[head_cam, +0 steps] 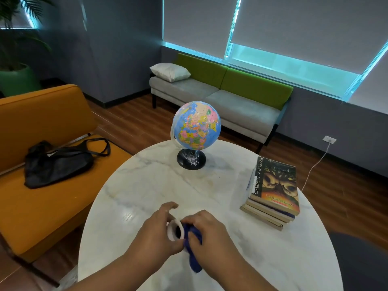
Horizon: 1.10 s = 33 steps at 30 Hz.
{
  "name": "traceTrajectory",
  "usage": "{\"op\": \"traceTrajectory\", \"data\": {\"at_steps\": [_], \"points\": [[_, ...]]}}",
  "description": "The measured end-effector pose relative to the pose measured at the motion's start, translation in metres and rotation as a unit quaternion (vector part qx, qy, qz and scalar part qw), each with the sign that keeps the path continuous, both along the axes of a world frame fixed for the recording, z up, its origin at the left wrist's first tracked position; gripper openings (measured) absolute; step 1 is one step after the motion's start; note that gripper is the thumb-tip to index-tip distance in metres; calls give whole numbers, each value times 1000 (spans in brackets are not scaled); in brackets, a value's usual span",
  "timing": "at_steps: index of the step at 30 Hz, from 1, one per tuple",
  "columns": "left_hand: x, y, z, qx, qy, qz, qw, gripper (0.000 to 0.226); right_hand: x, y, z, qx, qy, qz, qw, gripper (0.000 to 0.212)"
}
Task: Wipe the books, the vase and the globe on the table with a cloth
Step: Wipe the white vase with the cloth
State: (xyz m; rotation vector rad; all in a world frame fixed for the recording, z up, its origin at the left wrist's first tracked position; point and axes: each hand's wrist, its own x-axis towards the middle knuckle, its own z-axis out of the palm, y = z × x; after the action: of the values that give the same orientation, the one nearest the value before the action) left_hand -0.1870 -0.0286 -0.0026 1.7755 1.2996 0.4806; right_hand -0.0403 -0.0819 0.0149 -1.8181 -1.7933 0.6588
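A white vase (172, 227) with a dark opening stands near the front of the round marble table (147, 185). My left hand (156, 231) wraps around its left side. My right hand (206, 228) grips a blue cloth (194, 259) and presses it against the vase's right side; the cloth's tail hangs down toward me. A colourful globe (196, 126) on a black base stands at the far middle of the table. A stack of several books (273, 192) lies at the right edge. Most of the vase's body is hidden by my hands.
An orange sofa (42, 196) with a black bag (56, 162) on it stands left of the table. A grey and green bench (220, 97) with a white pillow sits under the window behind. A white cable (312, 166) runs from a wall socket at the right.
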Motion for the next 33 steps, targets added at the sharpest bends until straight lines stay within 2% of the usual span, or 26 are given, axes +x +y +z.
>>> {"op": "traceTrajectory", "data": {"at_steps": [3, 5, 7, 10, 13, 16, 17, 19, 21, 22, 25, 27, 29, 31, 33], "points": [[-5, 2, -7, 12, -3, 24, 1000, 39, 18, 3, -15, 23, 14, -52, 998, 31], [-8, 3, -9, 8, -3, 36, 999, 37, 34, 10, -21, 29, 23, -131, 991, 30], [-9, 3, -10, 6, -5, 39, 999, 37, 43, 11, -25, 32, 23, -168, 985, 29], [-8, 3, -11, 4, -6, 48, 999, 34, 23, 1, -37, 106, -1, -115, 988, 28], [-8, 5, -11, -26, -22, 80, 996, 29, -1, -13, -53, 170, -95, 33, 980, 44], [-9, 5, -12, -53, -38, 109, 992, 31, 7, -18, -67, 185, -91, 57, 977, 51], [-10, 4, -13, -64, -42, 120, 990, 31, 12, -20, -70, 188, -66, 41, 979, 51], [-13, 4, -14, -87, -54, 141, 985, 29, 22, -18, -71, 194, 6, -52, 980, 52], [-15, 3, -14, -114, -79, 158, 978, 28, 29, -11, -71, 151, 93, -166, 970, 52], [-15, 2, -14, -128, -94, 164, 973, 28, 31, -8, -71, 125, 106, -193, 967, 50], [-16, 1, -14, -179, -145, 188, 955, 34, 20, -6, -68, 145, 36, -133, 980, 45], [-15, 2, -16, -221, -187, 211, 934, 40, 4, -9, -69, 169, -21, -22, 985, 50], [-15, 2, -17, -246, -209, 226, 919, 32, -5, -11, -73, 196, -96, 71, 973, 57], [-15, 1, -17, -255, -205, 229, 917, 28, 0, -7, -77, 214, -86, 83, 969, 52], [-16, -2, -18, -253, -199, 225, 919, 31, 10, -3, -78, 210, -19, 23, 977, 45]]}}
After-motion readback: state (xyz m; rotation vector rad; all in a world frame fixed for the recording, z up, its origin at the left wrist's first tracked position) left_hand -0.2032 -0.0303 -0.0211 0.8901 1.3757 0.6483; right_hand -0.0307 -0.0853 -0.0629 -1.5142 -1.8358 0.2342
